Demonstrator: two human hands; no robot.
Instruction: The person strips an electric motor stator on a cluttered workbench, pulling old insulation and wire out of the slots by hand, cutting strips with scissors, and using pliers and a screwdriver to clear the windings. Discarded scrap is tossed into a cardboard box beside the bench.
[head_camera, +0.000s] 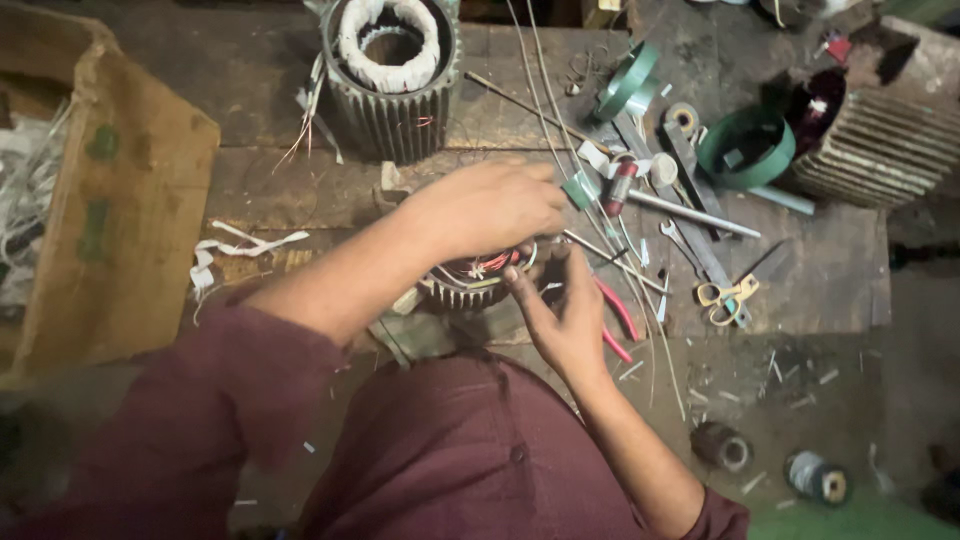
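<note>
Both hands are working on small stator (470, 285): left hand (490, 205) curling over its windings, right hand (560, 310) pinching wires at rim; grip extent unclear.

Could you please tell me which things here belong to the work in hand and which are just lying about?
In hand: small finned stator with coloured wires, under left hand and right hand.

Lying about: large finned stator, yellow-handled scissors, red-handled pliers, green tape rolls, cardboard box.
</note>
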